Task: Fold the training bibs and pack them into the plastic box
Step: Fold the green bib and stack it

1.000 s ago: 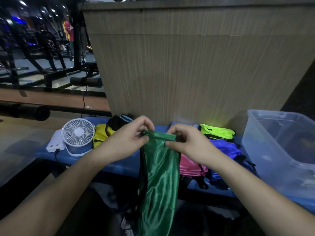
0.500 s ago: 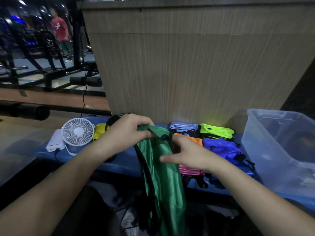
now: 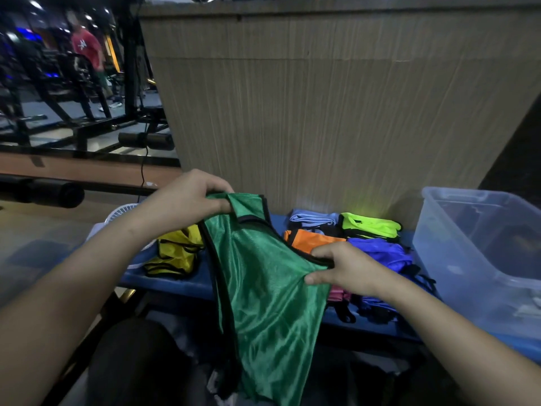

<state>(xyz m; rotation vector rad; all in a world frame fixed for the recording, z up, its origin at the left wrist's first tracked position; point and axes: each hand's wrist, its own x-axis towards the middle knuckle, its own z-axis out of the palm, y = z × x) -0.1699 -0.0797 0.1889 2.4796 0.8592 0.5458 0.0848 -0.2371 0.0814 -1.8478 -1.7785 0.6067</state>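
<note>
I count one shiny green mesh bib with black trim [image 3: 263, 282], held above the blue bench [image 3: 181, 285]: left hand [image 3: 187, 200] pinching its top strap, right hand [image 3: 345, 268] gripping its side edge. One clear plastic box [image 3: 456, 259] sits right.

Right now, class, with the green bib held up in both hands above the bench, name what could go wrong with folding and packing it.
1. The green bib hangs below the bench edge; its lower end may drag, so the fold could turn out crooked.
2. The left hand and right hand pinch only its edges; the glossy fabric could slip.
3. Lowering it may disturb the orange bib and purple bib beside it.
</note>
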